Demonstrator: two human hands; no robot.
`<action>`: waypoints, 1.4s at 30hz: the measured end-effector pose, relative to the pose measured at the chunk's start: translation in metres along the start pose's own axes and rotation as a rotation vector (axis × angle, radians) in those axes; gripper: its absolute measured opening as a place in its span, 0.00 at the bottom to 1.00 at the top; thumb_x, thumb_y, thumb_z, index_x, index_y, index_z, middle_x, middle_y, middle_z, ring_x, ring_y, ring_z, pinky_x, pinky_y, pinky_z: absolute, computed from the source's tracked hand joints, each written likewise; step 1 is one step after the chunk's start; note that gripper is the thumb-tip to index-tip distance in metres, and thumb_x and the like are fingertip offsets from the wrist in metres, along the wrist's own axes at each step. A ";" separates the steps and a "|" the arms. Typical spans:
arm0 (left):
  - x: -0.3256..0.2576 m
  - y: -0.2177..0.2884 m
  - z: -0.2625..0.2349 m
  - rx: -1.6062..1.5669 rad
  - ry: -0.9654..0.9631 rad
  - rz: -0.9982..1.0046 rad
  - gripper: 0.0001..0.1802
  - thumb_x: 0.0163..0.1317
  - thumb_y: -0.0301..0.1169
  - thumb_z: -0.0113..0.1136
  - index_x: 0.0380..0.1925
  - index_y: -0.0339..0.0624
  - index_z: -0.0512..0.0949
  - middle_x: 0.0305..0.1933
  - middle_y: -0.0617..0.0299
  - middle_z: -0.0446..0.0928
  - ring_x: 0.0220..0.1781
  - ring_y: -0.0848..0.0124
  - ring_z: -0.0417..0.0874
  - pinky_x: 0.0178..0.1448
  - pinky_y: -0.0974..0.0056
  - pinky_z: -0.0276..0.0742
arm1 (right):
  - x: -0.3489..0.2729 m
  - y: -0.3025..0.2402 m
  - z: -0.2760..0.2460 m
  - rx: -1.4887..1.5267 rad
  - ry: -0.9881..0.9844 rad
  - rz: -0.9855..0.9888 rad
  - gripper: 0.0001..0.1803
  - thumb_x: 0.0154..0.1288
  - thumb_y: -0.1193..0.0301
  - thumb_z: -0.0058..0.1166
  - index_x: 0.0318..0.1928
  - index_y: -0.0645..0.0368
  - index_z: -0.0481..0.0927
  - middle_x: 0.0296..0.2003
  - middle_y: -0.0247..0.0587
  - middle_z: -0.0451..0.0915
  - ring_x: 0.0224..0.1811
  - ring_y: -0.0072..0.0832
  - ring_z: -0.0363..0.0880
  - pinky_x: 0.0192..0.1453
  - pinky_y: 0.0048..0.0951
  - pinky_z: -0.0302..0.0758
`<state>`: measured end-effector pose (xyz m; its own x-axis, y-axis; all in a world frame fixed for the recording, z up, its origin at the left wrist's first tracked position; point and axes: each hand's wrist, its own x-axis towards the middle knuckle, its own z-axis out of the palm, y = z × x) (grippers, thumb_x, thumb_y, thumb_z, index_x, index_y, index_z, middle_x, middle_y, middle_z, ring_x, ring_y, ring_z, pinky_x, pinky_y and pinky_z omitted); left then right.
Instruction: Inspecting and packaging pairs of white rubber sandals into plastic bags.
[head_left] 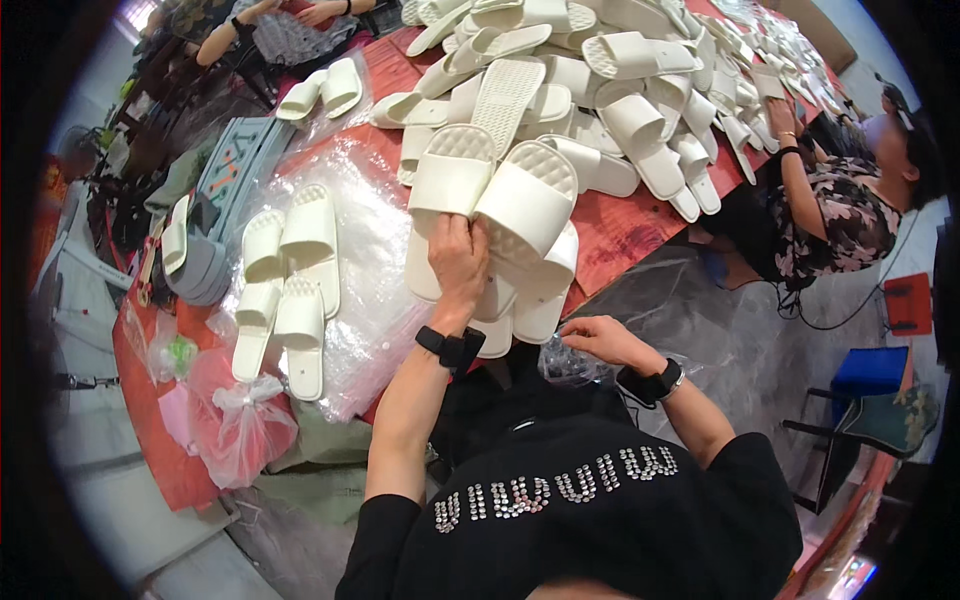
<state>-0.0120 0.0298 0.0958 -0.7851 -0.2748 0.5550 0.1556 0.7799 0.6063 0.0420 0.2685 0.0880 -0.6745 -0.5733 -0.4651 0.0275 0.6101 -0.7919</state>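
My left hand (460, 258) is closed on a pair of cream slide slippers (530, 200), pinching them where their inner edges meet. They have quilted footbeds and plain wide straps, and stand tilted over other slippers at the table's near edge. What the fingertips do under the straps is hidden. My right hand (606, 341) hangs to the right, just off the table edge, fingers stretched out and holding nothing visible. Clear plastic film (572, 364) lies close below it. More matching slippers (305, 240) lie in pairs on a stack of clear plastic bags (370, 250) to the left.
A large heap of cream slippers (630, 120) covers the far part of the red table (625, 230). A co-worker (835, 210) handles slippers at the right; another person sits at the far left. Grey-blue crates (240, 165) and a tied pink bag (240, 425) are at the left.
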 end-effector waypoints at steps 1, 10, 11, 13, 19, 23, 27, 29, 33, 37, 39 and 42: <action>0.000 0.001 -0.003 0.029 0.001 -0.003 0.05 0.52 0.28 0.53 0.26 0.37 0.71 0.29 0.53 0.69 0.30 0.55 0.71 0.33 0.56 0.66 | 0.001 0.003 0.002 0.003 0.003 0.000 0.15 0.55 0.64 0.51 0.39 0.60 0.77 0.30 0.45 0.79 0.33 0.33 0.78 0.37 0.29 0.72; 0.003 -0.004 -0.024 0.230 0.024 0.117 0.06 0.50 0.30 0.53 0.25 0.40 0.71 0.27 0.55 0.69 0.29 0.59 0.71 0.35 0.58 0.64 | 0.005 0.007 0.013 -0.047 -0.019 -0.082 0.15 0.56 0.64 0.51 0.38 0.61 0.77 0.29 0.47 0.78 0.30 0.33 0.77 0.35 0.29 0.71; 0.003 -0.004 -0.026 0.235 0.024 0.109 0.06 0.50 0.31 0.53 0.25 0.40 0.71 0.27 0.55 0.69 0.29 0.59 0.71 0.35 0.58 0.64 | 0.005 0.006 0.014 -0.046 -0.024 -0.092 0.15 0.56 0.64 0.50 0.38 0.61 0.77 0.28 0.47 0.78 0.30 0.33 0.77 0.35 0.29 0.71; 0.001 -0.007 -0.027 0.225 0.028 0.097 0.06 0.51 0.31 0.52 0.25 0.39 0.71 0.27 0.55 0.69 0.29 0.59 0.72 0.36 0.58 0.65 | 0.006 0.006 0.016 -0.047 -0.042 -0.103 0.15 0.56 0.63 0.50 0.38 0.61 0.77 0.28 0.47 0.78 0.30 0.33 0.77 0.35 0.29 0.71; -0.007 -0.014 -0.030 0.139 0.033 -0.070 0.08 0.52 0.31 0.51 0.25 0.37 0.70 0.28 0.53 0.69 0.28 0.55 0.71 0.34 0.54 0.65 | 0.006 0.008 0.022 -0.046 -0.074 -0.110 0.15 0.57 0.63 0.49 0.38 0.61 0.77 0.29 0.47 0.78 0.31 0.34 0.77 0.36 0.29 0.71; -0.006 -0.023 -0.028 -0.018 0.011 -0.257 0.10 0.54 0.31 0.49 0.23 0.33 0.70 0.24 0.49 0.70 0.25 0.55 0.72 0.31 0.55 0.66 | 0.004 0.003 0.021 -0.062 -0.087 -0.112 0.15 0.57 0.63 0.48 0.39 0.62 0.76 0.29 0.48 0.78 0.32 0.34 0.77 0.37 0.29 0.71; -0.006 -0.028 -0.025 -0.423 -0.057 -0.574 0.09 0.55 0.29 0.48 0.22 0.33 0.70 0.23 0.54 0.72 0.19 0.64 0.70 0.26 0.61 0.65 | 0.005 0.001 0.022 -0.061 -0.095 -0.090 0.15 0.57 0.63 0.49 0.38 0.62 0.76 0.29 0.49 0.78 0.31 0.34 0.77 0.37 0.29 0.71; -0.010 -0.040 -0.023 -0.876 -0.074 -0.801 0.09 0.57 0.27 0.46 0.26 0.33 0.73 0.23 0.60 0.74 0.19 0.72 0.70 0.25 0.69 0.66 | 0.006 0.002 0.024 -0.058 -0.098 -0.118 0.15 0.57 0.63 0.49 0.39 0.63 0.76 0.29 0.49 0.78 0.31 0.35 0.77 0.37 0.29 0.71; -0.022 -0.006 -0.050 -1.473 -0.289 -0.931 0.14 0.61 0.25 0.42 0.46 0.34 0.70 0.25 0.64 0.73 0.32 0.74 0.77 0.39 0.73 0.75 | 0.005 0.005 0.021 -0.033 -0.086 -0.101 0.16 0.57 0.63 0.49 0.38 0.63 0.76 0.29 0.49 0.78 0.31 0.35 0.77 0.37 0.29 0.71; -0.029 0.005 -0.069 -1.453 -0.266 -0.960 0.13 0.60 0.26 0.43 0.44 0.34 0.71 0.26 0.64 0.73 0.32 0.74 0.76 0.38 0.72 0.75 | 0.004 -0.003 0.022 -0.073 -0.108 -0.076 0.15 0.58 0.64 0.49 0.39 0.63 0.76 0.30 0.47 0.78 0.33 0.32 0.77 0.39 0.28 0.71; -0.031 0.010 -0.073 -1.450 -0.260 -0.979 0.12 0.60 0.26 0.44 0.42 0.34 0.71 0.27 0.63 0.73 0.32 0.74 0.76 0.37 0.72 0.74 | 0.005 -0.004 0.022 -0.098 -0.121 -0.058 0.15 0.58 0.65 0.49 0.41 0.63 0.76 0.32 0.45 0.79 0.34 0.29 0.77 0.40 0.27 0.71; -0.032 0.016 -0.075 -1.450 -0.251 -1.004 0.12 0.60 0.27 0.44 0.40 0.34 0.72 0.28 0.63 0.73 0.33 0.74 0.76 0.35 0.71 0.74 | 0.005 0.002 0.023 -0.066 -0.126 -0.066 0.15 0.58 0.65 0.49 0.41 0.63 0.76 0.32 0.45 0.79 0.34 0.29 0.77 0.40 0.27 0.71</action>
<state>0.0604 0.0087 0.1308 -0.9441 -0.0949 -0.3157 -0.1506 -0.7276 0.6693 0.0553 0.2540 0.0755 -0.5753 -0.6749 -0.4621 -0.0654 0.6011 -0.7965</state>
